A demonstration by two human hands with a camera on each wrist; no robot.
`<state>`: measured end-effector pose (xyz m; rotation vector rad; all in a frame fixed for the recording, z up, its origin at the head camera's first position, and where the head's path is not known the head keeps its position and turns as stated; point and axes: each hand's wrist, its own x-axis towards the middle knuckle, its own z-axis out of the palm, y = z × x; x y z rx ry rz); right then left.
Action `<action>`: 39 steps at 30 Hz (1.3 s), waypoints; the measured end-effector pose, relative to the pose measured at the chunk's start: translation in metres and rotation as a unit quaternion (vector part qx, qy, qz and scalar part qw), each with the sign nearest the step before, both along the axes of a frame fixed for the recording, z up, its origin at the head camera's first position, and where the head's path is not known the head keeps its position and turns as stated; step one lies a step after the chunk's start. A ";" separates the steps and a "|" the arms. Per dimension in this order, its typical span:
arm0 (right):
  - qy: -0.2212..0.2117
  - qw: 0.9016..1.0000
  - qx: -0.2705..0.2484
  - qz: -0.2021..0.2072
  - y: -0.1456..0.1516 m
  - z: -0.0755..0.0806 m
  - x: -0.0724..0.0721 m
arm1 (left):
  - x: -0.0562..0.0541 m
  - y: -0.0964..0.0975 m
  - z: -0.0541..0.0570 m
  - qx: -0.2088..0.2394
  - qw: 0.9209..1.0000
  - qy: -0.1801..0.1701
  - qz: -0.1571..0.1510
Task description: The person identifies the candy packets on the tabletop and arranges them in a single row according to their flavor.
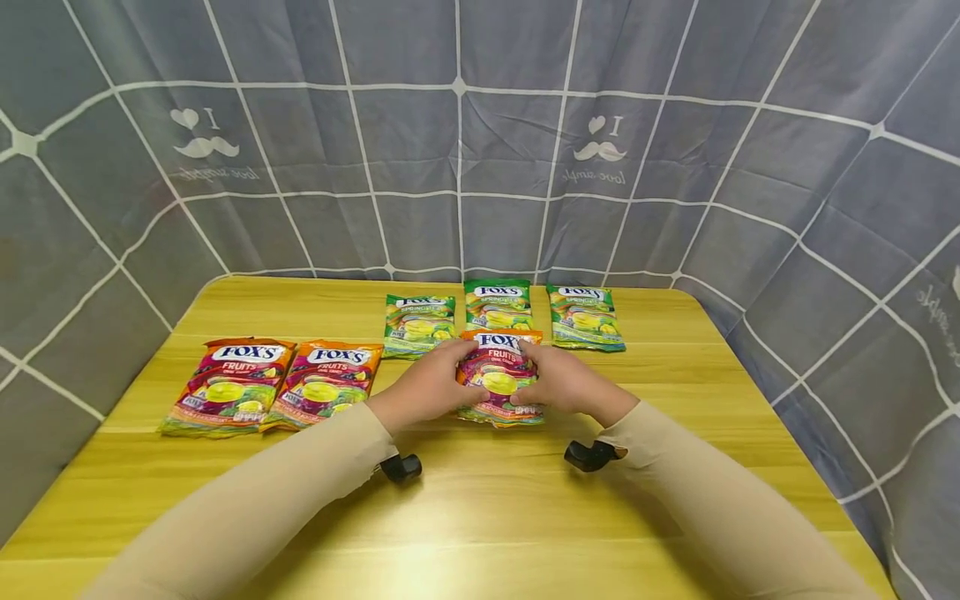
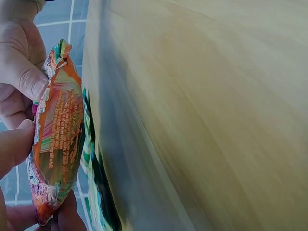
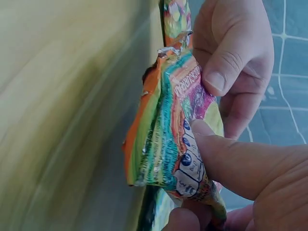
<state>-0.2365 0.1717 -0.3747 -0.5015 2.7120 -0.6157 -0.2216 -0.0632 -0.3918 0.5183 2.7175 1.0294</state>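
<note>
On my faraway screen, the head view is bright. A white shine sits low on the table [image 1: 480,508], with shadows by both sleeves [image 1: 247,500]. Lines on the curtain [image 1: 405,142] bend near the edges. Both wrist views look dimmer, the table blurry. In the left one, print on the candy bag [image 2: 58,130] is too fuzzy to read.

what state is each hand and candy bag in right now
Centre Fruits bag, held at both sides
Left hand, gripping that bag's left side
Right hand, gripping its right side
Far left Fruits bag, lying face up
Next Fruits bag, lying face up
Left green bag, face up
Middle green bag, partly hidden
Right green bag, face up
</note>
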 end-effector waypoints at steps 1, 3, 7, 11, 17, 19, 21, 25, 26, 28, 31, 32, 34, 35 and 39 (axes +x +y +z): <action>0.000 1.000 -0.001 0.000 -0.004 -0.001 0.000 | 0.000 -0.004 0.000 -0.002 1.000 0.000 0.001; -0.002 1.000 -0.005 0.000 -0.012 -0.002 0.000 | 0.001 -0.012 -0.002 -0.008 1.000 0.001 0.004; -0.006 1.000 -0.021 0.005 -0.029 -0.006 -0.001 | 0.004 -0.029 -0.002 -0.019 1.000 0.003 0.013; -0.005 0.999 -0.037 0.015 -0.044 -0.011 0.000 | 0.005 -0.044 -0.004 -0.028 0.999 0.005 0.018; -0.006 0.999 -0.045 0.027 -0.065 -0.019 -0.001 | 0.005 -0.065 -0.006 -0.049 0.999 0.011 0.014; -0.005 0.998 -0.043 0.033 -0.071 -0.021 -0.002 | 0.005 -0.071 -0.006 -0.058 0.998 0.014 0.014; -0.005 0.998 -0.042 0.041 -0.078 -0.024 -0.003 | 0.004 -0.077 -0.007 -0.069 0.997 0.016 0.013; -0.014 0.998 -0.038 0.052 -0.090 -0.028 -0.004 | 0.003 -0.090 -0.010 -0.090 0.996 0.013 0.015; -0.016 0.998 -0.037 0.055 -0.092 -0.028 -0.004 | 0.002 -0.092 -0.011 -0.095 0.995 0.012 0.016; -0.018 0.998 -0.032 0.056 -0.097 -0.030 -0.004 | 0.002 -0.097 -0.013 -0.105 0.994 0.009 0.016; -0.022 0.998 -0.031 0.056 -0.101 -0.032 -0.005 | 0.002 -0.100 -0.012 -0.116 0.993 0.003 0.016; -0.025 0.998 -0.033 0.055 -0.102 -0.033 -0.006 | 0.002 -0.101 -0.012 -0.121 0.993 0.000 0.016; -0.029 0.997 -0.032 0.057 -0.102 -0.034 -0.007 | 0.002 -0.102 -0.010 -0.136 0.991 0.000 0.012; -0.031 0.997 -0.033 0.059 -0.102 -0.035 -0.008 | 0.002 -0.103 -0.010 -0.145 0.989 0.001 0.009; -0.035 0.996 -0.031 0.069 -0.099 -0.037 -0.010 | 0.001 -0.107 -0.008 -0.188 0.982 0.013 -0.005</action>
